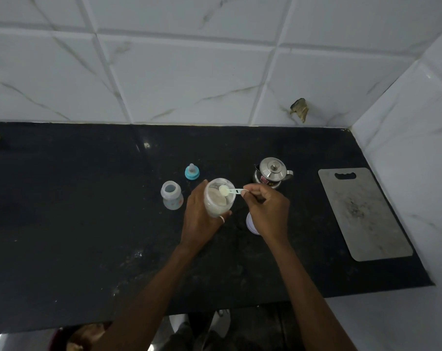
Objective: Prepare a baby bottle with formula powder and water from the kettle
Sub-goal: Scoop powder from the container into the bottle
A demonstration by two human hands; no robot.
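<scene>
The left hand grips a clear jar part full of powder; the right hand pinches a heaped scoop over its mouth. The open bottle stands just left.

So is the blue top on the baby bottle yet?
No, the blue top stands apart on the counter, and the baby bottle is open.

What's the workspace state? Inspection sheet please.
Surface: black stone counter, pale specks.
Job's things: clear open baby bottle upright; blue-ringed teat behind it; lidded steel kettle; clear plastic powder jar; pale plastic scoop heaped, over jar mouth.
Clutter: grey cutting board; white round lid, partly hidden.
Fingers: left hand grips jar; right hand pinches scoop handle.
Cables: nothing seen.
Surroundings: white marbled wall tiles, one chipped.
</scene>
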